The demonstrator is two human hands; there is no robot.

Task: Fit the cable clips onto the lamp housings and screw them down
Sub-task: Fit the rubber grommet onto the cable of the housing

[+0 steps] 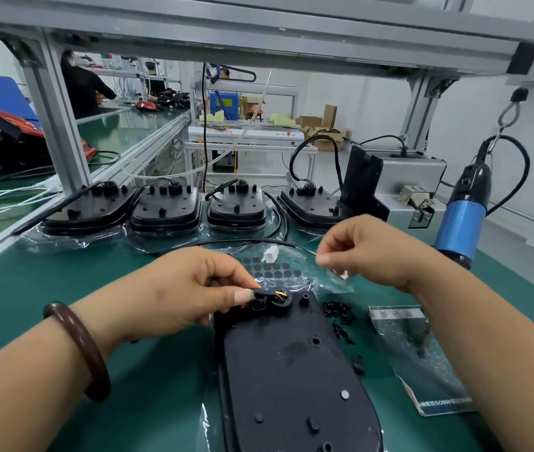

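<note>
A black lamp housing (pixel 295 370) lies back-up on the green mat in front of me. At its far end sits a round black socket (pixel 281 298) with yellow and red wires showing inside. My left hand (pixel 190 285) pinches a small black cable clip (pixel 259 296) against the housing beside that socket. My right hand (pixel 366 252) hovers above and to the right, fingers pinched on thin wires (pixel 306 251) at the end of a black cable. A white connector (pixel 271 256) lies on a clear bag between the hands.
Several more housings (pixel 168 207) with cables stand in a row at the back. Loose black screws (pixel 340 316) lie right of the housing, beside clear bags (pixel 422 357). A blue electric screwdriver (pixel 461 220) hangs at right. An aluminium frame post (pixel 60 125) rises at left.
</note>
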